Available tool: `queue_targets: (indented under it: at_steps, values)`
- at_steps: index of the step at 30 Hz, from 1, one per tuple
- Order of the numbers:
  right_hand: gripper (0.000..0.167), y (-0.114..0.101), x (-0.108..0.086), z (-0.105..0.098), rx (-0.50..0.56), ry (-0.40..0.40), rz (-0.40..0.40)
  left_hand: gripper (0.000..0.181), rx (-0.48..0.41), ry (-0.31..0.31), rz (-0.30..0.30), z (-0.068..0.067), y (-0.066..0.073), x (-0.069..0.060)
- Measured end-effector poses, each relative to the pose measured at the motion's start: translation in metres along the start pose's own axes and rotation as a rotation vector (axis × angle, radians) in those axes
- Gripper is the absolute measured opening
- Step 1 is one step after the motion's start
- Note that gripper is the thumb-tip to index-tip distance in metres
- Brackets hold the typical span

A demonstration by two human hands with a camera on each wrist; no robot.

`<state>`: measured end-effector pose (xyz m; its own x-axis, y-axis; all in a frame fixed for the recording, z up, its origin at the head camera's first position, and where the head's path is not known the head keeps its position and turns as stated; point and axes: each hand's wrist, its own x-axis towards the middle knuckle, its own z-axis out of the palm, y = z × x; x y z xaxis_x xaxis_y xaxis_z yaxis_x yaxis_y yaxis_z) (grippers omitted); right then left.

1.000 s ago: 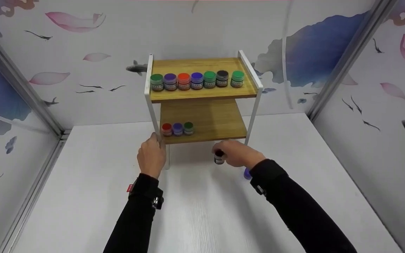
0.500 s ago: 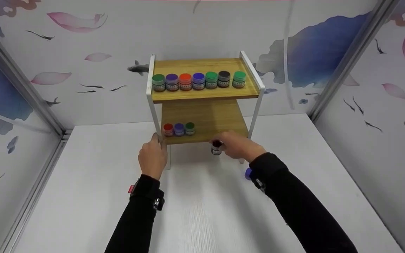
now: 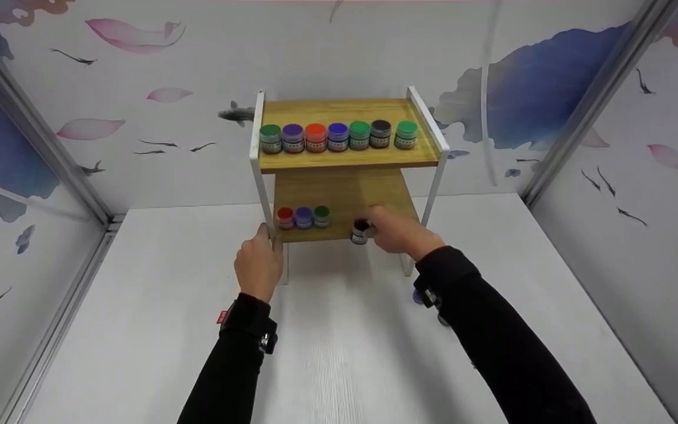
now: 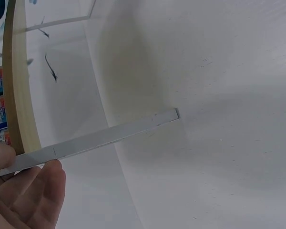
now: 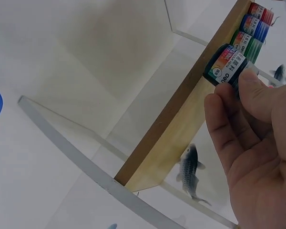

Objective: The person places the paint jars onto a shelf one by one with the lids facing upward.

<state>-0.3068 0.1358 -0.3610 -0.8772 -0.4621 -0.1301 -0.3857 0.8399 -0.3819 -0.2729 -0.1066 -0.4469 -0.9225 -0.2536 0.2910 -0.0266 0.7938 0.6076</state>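
Observation:
My right hand [image 3: 398,231] pinches a dark-lidded paint jar [image 3: 359,231] at the front edge of the lower wooden shelf [image 3: 368,191]. In the right wrist view that paint jar [image 5: 225,65] sits between thumb and fingers, close to the shelf's edge; whether it touches the board I cannot tell. To its left stand a red, a blue and a green jar [image 3: 321,217] in a row on that shelf. My left hand [image 3: 258,266] grips the white front-left leg of the rack; the leg [image 4: 105,138] passes between thumb and fingers in the left wrist view.
Several paint jars with coloured lids, such as an orange one [image 3: 315,138], line the upper shelf [image 3: 339,110]. A blue-lidded jar [image 3: 418,296] stands on the white table [image 3: 156,330], partly behind the right wrist; another peeks out beside the sleeve. Printed wall panels enclose the table.
My right hand has risen and moved toward the rack, bringing the dark-lidded paint jar from below the lower shelf up to its front edge. The left hand keeps its grip on the leg.

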Motion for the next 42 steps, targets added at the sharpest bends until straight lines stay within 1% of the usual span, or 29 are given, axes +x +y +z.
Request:
queue_targets:
  at_steps: [4,10,13,16,23,27,34,36,42]
  values:
    - [0.034,-0.003,0.008,0.0,-0.017,0.038,-0.031,0.019,-0.001,0.009,0.0,0.0,-0.001,0.0]
    - [0.034,-0.005,0.02,0.004,-0.044,0.046,-0.018,0.018,0.015,0.03,0.035,0.001,-0.002,0.0]
    - [0.032,-0.006,0.026,0.005,-0.058,0.059,-0.02,0.017,0.022,0.036,0.039,0.001,-0.003,0.0]
    - [0.032,-0.009,0.029,0.007,-0.075,0.075,-0.014,0.018,0.021,0.028,0.029,0.002,-0.002,0.001]
    - [0.036,-0.013,0.037,0.01,-0.111,0.093,0.003,0.016,0.016,0.012,0.021,0.003,-0.002,0.002]
    - [0.038,-0.014,0.042,0.013,-0.115,0.099,-0.005,0.016,0.019,0.013,0.02,0.002,-0.004,0.002]
    - [0.044,-0.014,0.044,0.015,-0.128,0.098,-0.011,0.017,0.018,0.012,0.022,0.001,-0.004,0.002]
    - [0.043,-0.014,0.045,0.016,-0.13,0.097,-0.019,0.017,0.017,0.016,0.023,0.001,-0.004,0.001]
    - [0.043,-0.014,0.048,0.018,-0.125,0.093,-0.041,0.015,0.021,0.051,0.05,0.003,-0.005,0.001]
